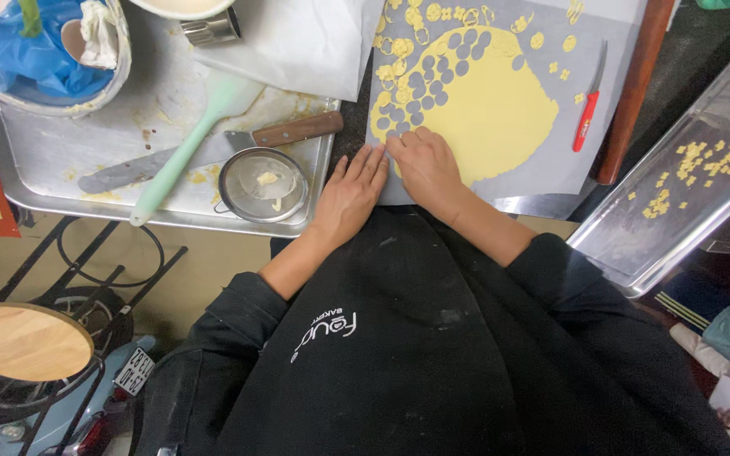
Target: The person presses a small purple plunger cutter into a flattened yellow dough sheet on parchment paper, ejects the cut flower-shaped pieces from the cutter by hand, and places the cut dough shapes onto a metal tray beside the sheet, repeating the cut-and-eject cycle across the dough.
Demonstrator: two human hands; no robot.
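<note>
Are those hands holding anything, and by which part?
Nothing is held. The left hand lies flat on the paper's edge; the right hand presses the dough's edge.

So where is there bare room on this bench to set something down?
Bare paper lies between the dough sheet and the red knife, and on the clear tray around its scattered dough bits. The metal tray is crowded by spatula, knife and sieve. Both hands fill the dough's near edge.

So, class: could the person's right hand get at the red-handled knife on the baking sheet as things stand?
Probably yes: the right hand rests on the dough sheet, and only bare paper lies between it and the red-handled knife.
</note>
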